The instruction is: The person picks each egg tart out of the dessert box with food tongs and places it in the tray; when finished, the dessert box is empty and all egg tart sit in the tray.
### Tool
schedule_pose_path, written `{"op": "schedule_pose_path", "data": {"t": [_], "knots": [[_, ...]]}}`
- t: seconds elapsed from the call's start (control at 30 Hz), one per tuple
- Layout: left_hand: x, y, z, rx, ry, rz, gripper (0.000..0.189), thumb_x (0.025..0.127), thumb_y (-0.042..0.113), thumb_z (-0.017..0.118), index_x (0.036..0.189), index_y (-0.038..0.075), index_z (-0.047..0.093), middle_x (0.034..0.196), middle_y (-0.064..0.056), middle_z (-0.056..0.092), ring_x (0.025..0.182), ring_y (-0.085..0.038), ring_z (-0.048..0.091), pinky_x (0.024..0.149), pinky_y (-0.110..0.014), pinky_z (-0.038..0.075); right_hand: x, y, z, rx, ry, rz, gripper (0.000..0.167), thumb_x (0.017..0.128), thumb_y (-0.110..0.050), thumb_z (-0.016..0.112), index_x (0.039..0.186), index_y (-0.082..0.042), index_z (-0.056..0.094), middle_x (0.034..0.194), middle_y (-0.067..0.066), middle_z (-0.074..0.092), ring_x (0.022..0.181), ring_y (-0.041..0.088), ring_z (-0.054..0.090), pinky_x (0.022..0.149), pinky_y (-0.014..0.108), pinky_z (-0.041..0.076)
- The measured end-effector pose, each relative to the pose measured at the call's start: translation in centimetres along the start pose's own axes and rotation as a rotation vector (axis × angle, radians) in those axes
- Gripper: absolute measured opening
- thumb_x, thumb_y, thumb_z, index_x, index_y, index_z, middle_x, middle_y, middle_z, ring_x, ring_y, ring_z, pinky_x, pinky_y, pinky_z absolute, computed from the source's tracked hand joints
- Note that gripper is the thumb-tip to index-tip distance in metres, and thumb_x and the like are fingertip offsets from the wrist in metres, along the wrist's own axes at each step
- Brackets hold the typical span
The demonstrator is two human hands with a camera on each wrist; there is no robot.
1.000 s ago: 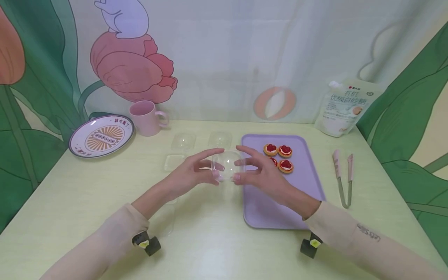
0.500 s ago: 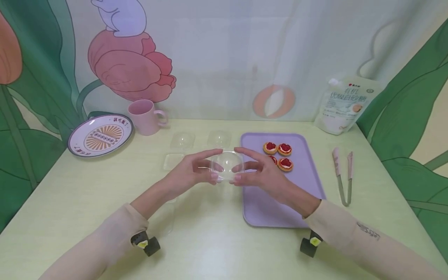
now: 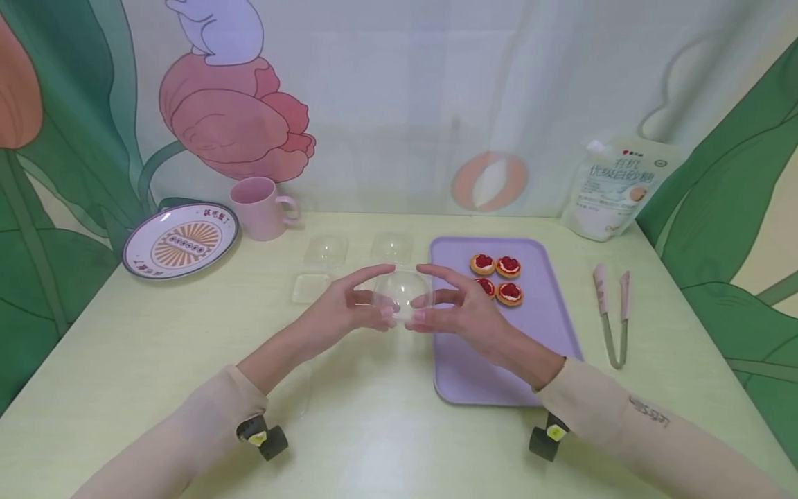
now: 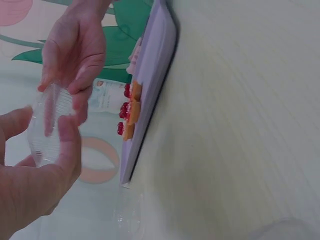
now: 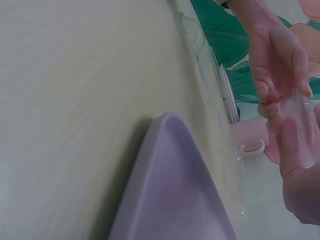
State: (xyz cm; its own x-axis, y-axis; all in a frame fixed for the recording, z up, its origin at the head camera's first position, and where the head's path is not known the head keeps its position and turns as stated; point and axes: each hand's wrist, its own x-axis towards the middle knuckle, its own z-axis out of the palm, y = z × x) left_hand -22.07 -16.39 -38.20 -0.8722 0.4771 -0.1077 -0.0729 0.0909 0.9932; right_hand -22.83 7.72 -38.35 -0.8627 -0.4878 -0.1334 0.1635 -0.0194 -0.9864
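Note:
A clear plastic domed container (image 3: 404,287) is held up over the table between both hands. My left hand (image 3: 330,308) grips its left side, thumb at the lower edge and index finger at the upper edge. My right hand (image 3: 475,312) grips the right side in the same way. In the left wrist view, the ribbed clear walls of the container (image 4: 46,127) show between the fingers of both hands. The right wrist view shows it too, a transparent shell (image 5: 299,117) with both hands around it. No food shows through the plastic.
Several berry tarts (image 3: 508,294) sit on the purple tray (image 3: 499,371) at right. Other clear plastic pieces (image 3: 326,249) lie behind and left of the hands. Tongs (image 3: 601,294) and a sugar pouch (image 3: 601,197) are at far right; a pink mug (image 3: 254,211) and plate (image 3: 187,239) at back left.
Both hands stay almost in place. The container's tilt has changed slightly and the thumbs have shifted a little along its lower edge.

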Motion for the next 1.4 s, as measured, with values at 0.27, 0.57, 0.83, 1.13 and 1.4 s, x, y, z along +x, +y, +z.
{"op": "schedule_pose_path", "data": {"t": [0.27,0.57,0.83,1.13,1.4], "knots": [[-0.2,0.4,-0.2,0.013,-0.028,-0.096,0.075,0.091,0.005,0.067,0.155,0.025,0.034,0.092,-0.007,0.074,0.097,-0.033,0.071,0.094,-0.041,0.056,0.2,0.2,0.3,-0.085,-0.056,0.037,0.073,0.092,-0.006,0.070,0.154,-0.023,0.035,0.089,0.006,0.070,0.083,0.023,0.075,0.083,0.038,0.060],[-0.4,0.5,-0.3,0.102,-0.021,-0.101,0.077,0.090,0.005,0.067,0.156,0.025,0.033,0.100,-0.016,0.073,0.099,-0.033,0.071,0.099,-0.044,0.053,0.5,0.4,0.5,-0.141,-0.095,0.013,0.077,0.091,-0.003,0.069,0.156,-0.017,0.030,0.083,0.002,0.072,0.076,0.018,0.073,0.075,0.032,0.059],[-0.4,-0.4,-1.4,0.391,-0.049,-0.117,0.068,0.086,0.016,0.078,0.147,0.021,0.049,0.103,-0.012,0.067,0.088,-0.021,0.071,0.087,-0.037,0.053,1.2,1.0,0.5,-0.356,-0.192,0.099,0.077,0.088,-0.010,0.074,0.154,-0.016,0.034,0.093,0.021,0.074,0.079,0.023,0.073,0.080,0.035,0.060],[0.1,-1.3,-1.7,0.590,-0.100,-0.143,0.077,0.080,0.012,0.083,0.148,0.015,0.048,0.077,-0.004,0.072,0.071,-0.013,0.066,0.069,-0.027,0.052,2.5,1.4,2.0,-0.768,-0.124,0.057,0.072,0.078,-0.024,0.086,0.141,-0.015,0.051,0.075,0.003,0.066,0.067,0.012,0.059,0.064,0.026,0.049],[0.9,-1.5,-1.5,0.670,-0.031,-0.251,0.078,0.079,0.010,0.084,0.148,0.012,0.047,0.074,-0.006,0.075,0.064,-0.019,0.071,0.069,-0.028,0.055,3.8,1.6,2.6,-0.875,-0.134,0.056,0.076,0.079,-0.025,0.085,0.143,-0.006,0.050,0.068,0.003,0.068,0.058,0.012,0.062,0.056,0.023,0.047]]}}
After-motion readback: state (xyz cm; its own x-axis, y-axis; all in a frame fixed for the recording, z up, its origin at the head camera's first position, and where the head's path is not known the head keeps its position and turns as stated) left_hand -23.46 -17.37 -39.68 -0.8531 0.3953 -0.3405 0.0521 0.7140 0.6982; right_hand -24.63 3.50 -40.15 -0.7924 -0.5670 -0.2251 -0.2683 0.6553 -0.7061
